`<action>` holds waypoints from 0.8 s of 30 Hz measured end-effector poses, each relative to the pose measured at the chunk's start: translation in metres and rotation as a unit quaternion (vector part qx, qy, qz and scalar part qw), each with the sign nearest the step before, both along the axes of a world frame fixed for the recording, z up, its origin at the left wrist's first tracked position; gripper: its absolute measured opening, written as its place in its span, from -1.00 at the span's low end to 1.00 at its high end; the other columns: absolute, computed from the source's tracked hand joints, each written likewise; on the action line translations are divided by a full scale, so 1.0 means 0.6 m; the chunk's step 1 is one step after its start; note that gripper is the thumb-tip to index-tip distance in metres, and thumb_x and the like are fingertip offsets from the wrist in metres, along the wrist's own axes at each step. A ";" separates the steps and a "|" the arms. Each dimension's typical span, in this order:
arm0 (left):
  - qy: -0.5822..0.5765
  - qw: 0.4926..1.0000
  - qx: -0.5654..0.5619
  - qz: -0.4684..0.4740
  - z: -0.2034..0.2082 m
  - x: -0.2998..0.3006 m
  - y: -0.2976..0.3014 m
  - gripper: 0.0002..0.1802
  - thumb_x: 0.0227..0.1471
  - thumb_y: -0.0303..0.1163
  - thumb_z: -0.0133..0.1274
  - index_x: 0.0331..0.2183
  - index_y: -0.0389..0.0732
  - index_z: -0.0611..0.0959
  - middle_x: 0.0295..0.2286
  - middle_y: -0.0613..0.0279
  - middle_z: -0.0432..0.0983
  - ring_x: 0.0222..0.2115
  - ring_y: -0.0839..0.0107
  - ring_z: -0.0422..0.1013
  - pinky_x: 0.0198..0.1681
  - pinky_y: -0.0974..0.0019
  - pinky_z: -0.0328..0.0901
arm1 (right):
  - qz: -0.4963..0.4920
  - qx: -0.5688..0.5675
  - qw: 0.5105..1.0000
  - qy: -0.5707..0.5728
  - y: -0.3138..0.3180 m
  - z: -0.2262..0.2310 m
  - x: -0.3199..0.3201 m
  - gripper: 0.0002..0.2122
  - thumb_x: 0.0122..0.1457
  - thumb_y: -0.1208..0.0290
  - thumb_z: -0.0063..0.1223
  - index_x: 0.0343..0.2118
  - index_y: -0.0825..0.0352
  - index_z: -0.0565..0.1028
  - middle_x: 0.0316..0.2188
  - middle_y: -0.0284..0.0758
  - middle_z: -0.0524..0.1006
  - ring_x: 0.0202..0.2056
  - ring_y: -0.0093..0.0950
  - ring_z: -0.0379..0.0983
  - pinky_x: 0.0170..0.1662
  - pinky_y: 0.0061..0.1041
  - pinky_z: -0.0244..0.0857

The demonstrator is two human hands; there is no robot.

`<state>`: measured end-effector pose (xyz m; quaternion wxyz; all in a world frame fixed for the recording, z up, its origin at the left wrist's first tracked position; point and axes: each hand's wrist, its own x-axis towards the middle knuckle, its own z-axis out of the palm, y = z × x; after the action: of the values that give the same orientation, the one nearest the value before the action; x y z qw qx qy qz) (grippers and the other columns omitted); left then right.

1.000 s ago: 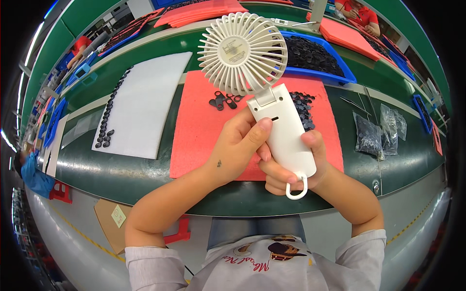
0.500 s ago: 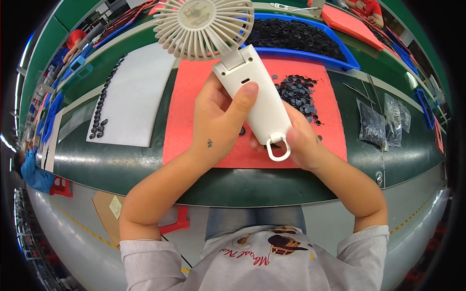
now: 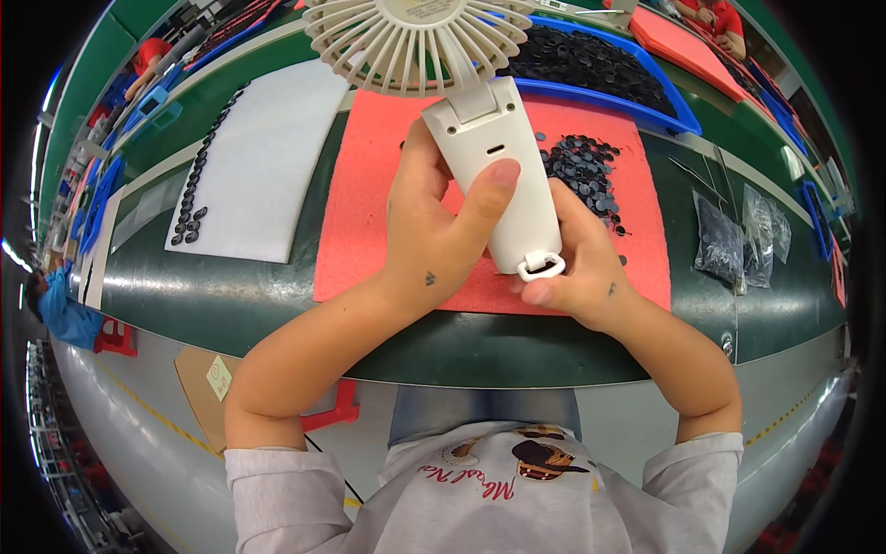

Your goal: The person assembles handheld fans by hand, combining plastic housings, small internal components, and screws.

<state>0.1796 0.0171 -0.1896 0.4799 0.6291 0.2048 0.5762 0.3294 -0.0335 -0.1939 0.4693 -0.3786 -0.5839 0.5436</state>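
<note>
Held up over the pink foam mat (image 3: 355,203) is a white handheld fan (image 3: 521,198), its slatted round head away from me and its handle towards me. My left hand (image 3: 448,208) wraps the handle from the left, with the thumb lying across its face just below a small slot. At the lower end, my right hand (image 3: 586,263) grips the handle from the right, its thumb near the white ring (image 3: 543,268). The right fingers behind the handle are partly hidden. Small black round pieces (image 3: 586,175) lie heaped on the mat, to the right of the fan.
A blue tray (image 3: 688,115) full of black pieces stands at the back. On the left, a white foam sheet (image 3: 268,166) carries a row of black pieces. Clear plastic bags (image 3: 720,245) and tweezers (image 3: 697,175) lie right. Co-workers sit beyond the bench.
The fan has shifted a little right in the picture, still in both hands. Its ring has swung from hanging down to lying flatter by my right thumb.
</note>
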 end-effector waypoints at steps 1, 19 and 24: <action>0.009 1.000 0.010 0.009 -0.001 0.002 -0.001 -0.51 -0.01 -0.33 0.06 -0.10 -0.35 0.29 -0.26 0.13 0.36 -0.26 0.43 0.34 -0.17 0.35 0.26 | -0.004 0.001 1.000 0.000 -0.001 0.001 0.000 -0.35 -0.22 0.14 0.33 -0.08 0.37 0.29 -0.33 -0.36 0.42 -0.29 -0.57 0.36 -0.19 -0.57 0.23; 0.014 0.998 -0.034 -0.049 -0.013 0.004 -0.006 -0.66 0.15 -0.29 -0.17 -0.11 -0.31 0.30 -0.29 0.20 0.35 -0.31 0.55 0.30 -0.24 0.42 0.24 | 0.093 -0.117 0.988 0.045 0.007 0.016 0.000 -0.62 0.23 0.18 -0.21 -0.07 0.43 0.31 -0.31 -0.34 0.45 -0.31 -0.62 0.36 -0.24 -0.60 0.28; 0.037 0.998 -0.024 -0.049 -0.014 0.006 -0.008 -0.65 0.19 -0.26 -0.28 -0.10 -0.31 0.28 -0.30 0.21 0.34 -0.34 0.55 0.29 -0.26 0.43 0.24 | 0.066 -0.089 0.994 0.000 0.000 0.018 -0.009 -0.58 0.20 0.25 -0.14 0.02 0.44 0.21 -0.17 -0.29 0.41 -0.19 -0.58 0.34 -0.13 -0.55 0.25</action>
<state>0.1830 0.0120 -0.1981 0.5146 0.6474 0.2055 0.5233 0.3241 -0.0333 -0.1834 0.3968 -0.3795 -0.5570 0.6231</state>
